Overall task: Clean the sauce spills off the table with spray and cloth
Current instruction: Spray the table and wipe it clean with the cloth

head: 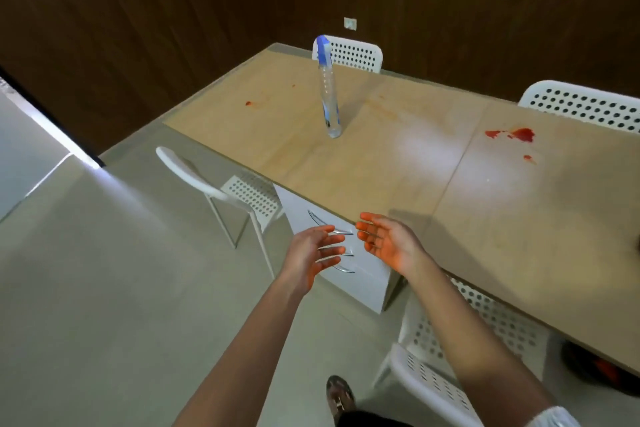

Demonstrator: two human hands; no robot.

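You have hardly started, I think. Your left hand (317, 251) and right hand (386, 241) are spread and hold nothing. The spray (329, 94) stands on the bench (398, 156). Red sauce (516, 134) is still there. I see no cloth.

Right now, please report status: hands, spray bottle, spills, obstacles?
Left hand and right hand open, empty. Spray bottle upright on table, untouched. Big red spill at right, small spill at left. No cloth seen.

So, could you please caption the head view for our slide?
Open hands near the sauce-spotted table, spray bottle upright.
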